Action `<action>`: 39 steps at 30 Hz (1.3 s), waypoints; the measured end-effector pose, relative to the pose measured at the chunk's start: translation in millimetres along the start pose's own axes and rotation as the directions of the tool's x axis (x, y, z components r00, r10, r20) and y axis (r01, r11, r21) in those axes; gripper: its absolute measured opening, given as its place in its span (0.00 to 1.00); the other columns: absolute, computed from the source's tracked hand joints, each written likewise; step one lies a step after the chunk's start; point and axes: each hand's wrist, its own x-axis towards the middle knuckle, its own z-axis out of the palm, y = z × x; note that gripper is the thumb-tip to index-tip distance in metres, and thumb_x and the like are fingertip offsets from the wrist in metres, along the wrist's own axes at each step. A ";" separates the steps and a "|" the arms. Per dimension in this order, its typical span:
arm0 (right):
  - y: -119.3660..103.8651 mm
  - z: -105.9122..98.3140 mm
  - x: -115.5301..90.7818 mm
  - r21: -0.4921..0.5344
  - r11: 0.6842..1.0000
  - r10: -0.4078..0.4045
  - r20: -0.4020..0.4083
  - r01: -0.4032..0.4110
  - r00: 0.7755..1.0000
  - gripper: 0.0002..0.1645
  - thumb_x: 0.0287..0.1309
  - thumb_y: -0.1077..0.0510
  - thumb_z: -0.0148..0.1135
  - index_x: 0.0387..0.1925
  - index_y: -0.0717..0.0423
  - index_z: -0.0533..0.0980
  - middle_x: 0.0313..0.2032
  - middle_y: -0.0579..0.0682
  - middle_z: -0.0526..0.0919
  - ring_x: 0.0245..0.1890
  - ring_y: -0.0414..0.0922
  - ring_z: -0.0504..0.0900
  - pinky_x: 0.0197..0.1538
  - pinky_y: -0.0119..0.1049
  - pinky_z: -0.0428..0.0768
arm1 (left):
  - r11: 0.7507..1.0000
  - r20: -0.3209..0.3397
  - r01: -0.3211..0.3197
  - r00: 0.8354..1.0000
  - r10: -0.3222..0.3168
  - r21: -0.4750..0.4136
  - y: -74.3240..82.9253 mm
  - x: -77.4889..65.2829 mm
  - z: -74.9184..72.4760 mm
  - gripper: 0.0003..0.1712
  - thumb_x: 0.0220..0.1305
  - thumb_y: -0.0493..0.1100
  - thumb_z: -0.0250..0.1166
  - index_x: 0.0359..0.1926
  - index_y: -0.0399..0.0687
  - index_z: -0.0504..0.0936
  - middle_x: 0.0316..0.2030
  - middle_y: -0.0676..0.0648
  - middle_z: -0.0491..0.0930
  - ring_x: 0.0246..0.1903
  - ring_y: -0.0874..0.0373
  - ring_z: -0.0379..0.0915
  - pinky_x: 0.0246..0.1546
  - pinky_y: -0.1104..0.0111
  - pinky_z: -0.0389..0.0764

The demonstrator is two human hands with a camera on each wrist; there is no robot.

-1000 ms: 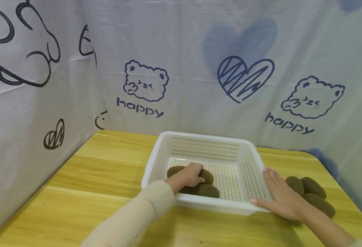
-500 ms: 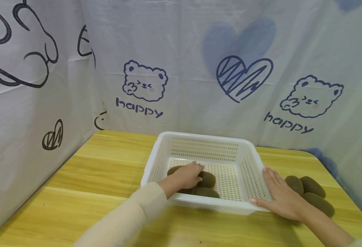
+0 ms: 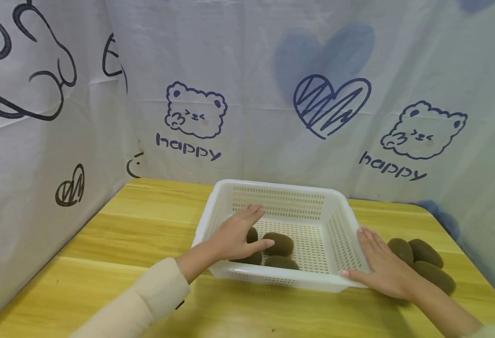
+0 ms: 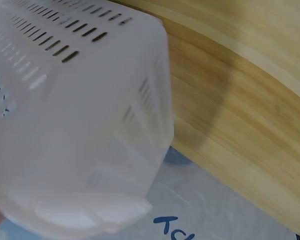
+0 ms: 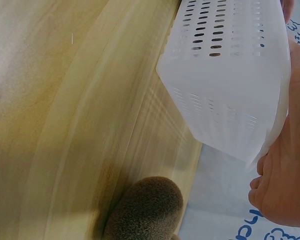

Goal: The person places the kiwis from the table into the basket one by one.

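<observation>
back from the brown, fuzzy, oval kiwis [image 3: 282, 246] came the left grip [image 3: 233, 234], spread out and holding nothing. four sat in the white plastic basket [image 3: 277, 186], with the right grip [image 3: 384, 267] straight against its corner. soft touches and a still basket seemed best.

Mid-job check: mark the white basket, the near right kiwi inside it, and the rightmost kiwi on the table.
White basket [image 3: 298, 277]: head view, on its near rim.
Near right kiwi [image 3: 282, 263]: head view, on its visible upper side.
Rightmost kiwi [image 3: 435, 276]: head view, middle of its top.
</observation>
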 end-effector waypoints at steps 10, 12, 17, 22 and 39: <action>-1.1 -1.0 0.1 -0.002 1.000 -0.007 -0.005 0.007 1.000 0.63 0.51 0.35 0.59 0.68 0.75 0.43 0.69 0.73 0.43 0.68 0.69 0.46 0.65 0.65 0.51 | 0.987 0.043 0.108 0.993 -0.113 0.119 -20.9 -28.5 -13.2 0.60 0.53 0.73 0.55 0.72 0.37 0.43 0.72 0.38 0.40 0.72 0.40 0.32 0.71 0.48 0.40; -1.0 -1.1 0.5 0.001 1.000 -0.007 -0.003 0.007 1.000 0.63 0.51 0.34 0.59 0.68 0.75 0.43 0.69 0.73 0.43 0.68 0.69 0.46 0.65 0.65 0.51 | 0.984 0.046 0.122 0.991 -0.129 0.129 -24.2 -33.3 -14.1 0.62 0.52 0.74 0.54 0.72 0.37 0.42 0.72 0.37 0.38 0.72 0.40 0.31 0.71 0.47 0.39; -0.9 -1.3 1.4 0.013 1.000 -0.002 0.013 0.002 1.000 0.63 0.51 0.34 0.58 0.68 0.74 0.42 0.69 0.72 0.42 0.68 0.68 0.44 0.65 0.65 0.50 | 0.977 0.020 0.150 0.988 -0.155 0.151 -31.0 -43.8 -15.3 0.65 0.48 0.75 0.56 0.71 0.34 0.43 0.72 0.35 0.37 0.71 0.38 0.31 0.71 0.46 0.39; -0.4 -0.4 0.7 0.009 1.000 -0.004 -0.003 0.004 1.000 0.63 0.51 0.35 0.59 0.68 0.75 0.42 0.69 0.73 0.42 0.68 0.69 0.45 0.65 0.66 0.50 | 0.972 -0.013 0.173 0.985 -0.173 0.159 -37.6 -52.1 -16.5 0.67 0.45 0.76 0.57 0.70 0.32 0.45 0.72 0.34 0.40 0.71 0.37 0.31 0.70 0.45 0.40; 1.6 1.6 -10.6 0.251 0.968 0.048 -0.158 -0.007 0.986 0.49 0.60 0.46 0.56 0.70 0.66 0.44 0.68 0.72 0.49 0.65 0.72 0.51 0.58 0.72 0.56 | 0.956 -0.001 0.246 0.969 -0.249 0.161 -52.0 -66.0 -16.7 0.69 0.44 0.77 0.57 0.69 0.29 0.45 0.71 0.32 0.39 0.70 0.37 0.39 0.69 0.44 0.45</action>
